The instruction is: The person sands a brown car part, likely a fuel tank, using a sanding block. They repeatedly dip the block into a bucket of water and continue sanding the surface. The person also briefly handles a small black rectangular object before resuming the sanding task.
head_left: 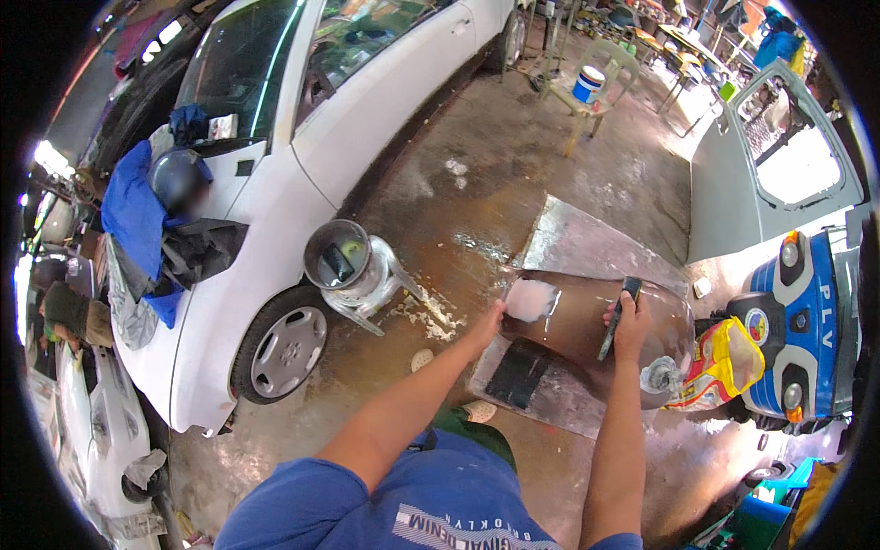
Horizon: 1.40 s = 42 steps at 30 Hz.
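Gripping a narrow dark bar-shaped tool point(632, 288), the right hand point(630, 321) had its fingers curled around it over the curved brown panel point(577, 323), which lay on flat sheets point(591, 240) on the floor point(431, 202); the left hand point(489, 330) was at the panel's left edge beside a pale patch point(529, 300), though whether its fingers pinched could not be told

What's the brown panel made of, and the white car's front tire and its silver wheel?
Brown panel: glossy, maybe painted metal or plastic; bright reflections show the shine.
Tire: likely rubber, being dull and black.
Silver wheel: metal or silver-painted plastic; its colour fits both.
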Motion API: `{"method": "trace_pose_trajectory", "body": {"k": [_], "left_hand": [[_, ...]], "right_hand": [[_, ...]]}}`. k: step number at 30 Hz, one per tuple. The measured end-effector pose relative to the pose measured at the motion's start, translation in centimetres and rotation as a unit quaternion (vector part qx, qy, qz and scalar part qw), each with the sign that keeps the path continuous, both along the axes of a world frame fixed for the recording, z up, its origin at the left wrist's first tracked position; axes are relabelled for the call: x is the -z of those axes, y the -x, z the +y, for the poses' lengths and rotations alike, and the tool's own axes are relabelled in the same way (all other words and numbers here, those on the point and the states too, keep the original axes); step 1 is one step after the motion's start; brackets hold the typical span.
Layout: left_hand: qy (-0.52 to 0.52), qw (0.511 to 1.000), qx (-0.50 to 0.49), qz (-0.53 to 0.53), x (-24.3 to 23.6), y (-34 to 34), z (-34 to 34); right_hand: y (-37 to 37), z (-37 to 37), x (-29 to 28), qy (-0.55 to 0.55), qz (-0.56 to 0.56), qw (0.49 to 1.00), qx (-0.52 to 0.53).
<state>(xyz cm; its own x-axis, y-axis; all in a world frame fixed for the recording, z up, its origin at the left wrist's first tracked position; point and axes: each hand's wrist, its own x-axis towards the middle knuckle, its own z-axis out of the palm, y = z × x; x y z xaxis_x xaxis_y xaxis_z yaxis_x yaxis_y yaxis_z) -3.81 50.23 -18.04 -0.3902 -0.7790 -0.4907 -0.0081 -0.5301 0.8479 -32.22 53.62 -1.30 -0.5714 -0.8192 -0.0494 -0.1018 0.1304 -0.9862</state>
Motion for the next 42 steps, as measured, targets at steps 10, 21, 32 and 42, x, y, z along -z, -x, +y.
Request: {"method": "trace_pose_trajectory", "body": {"k": [10, 21, 32, 42], "left_hand": [[0.153, 0.963, 0.179, -0.133, 1.3, -7.0, 6.3], [0.068, 0.980, 0.163, -0.091, -11.1, -22.0, 2.6], [-0.132, 0.984, 0.063, 0.100, -13.0, -34.3, -2.9], [-0.020, 0.998, 0.048, -0.020, -10.6, -37.4, -6.6]], "right_hand": [[-1.9, 0.6, -0.2, 0.020, -0.045, 0.998, -0.031], [-31.7, 3.3, 2.9, -0.160, 0.054, 0.971, -0.167], [-45.7, -1.5, 3.4, -0.176, 0.145, 0.952, -0.202], [-50.1, -3.5, -1.2, -0.139, 0.148, 0.950, -0.237]]}}
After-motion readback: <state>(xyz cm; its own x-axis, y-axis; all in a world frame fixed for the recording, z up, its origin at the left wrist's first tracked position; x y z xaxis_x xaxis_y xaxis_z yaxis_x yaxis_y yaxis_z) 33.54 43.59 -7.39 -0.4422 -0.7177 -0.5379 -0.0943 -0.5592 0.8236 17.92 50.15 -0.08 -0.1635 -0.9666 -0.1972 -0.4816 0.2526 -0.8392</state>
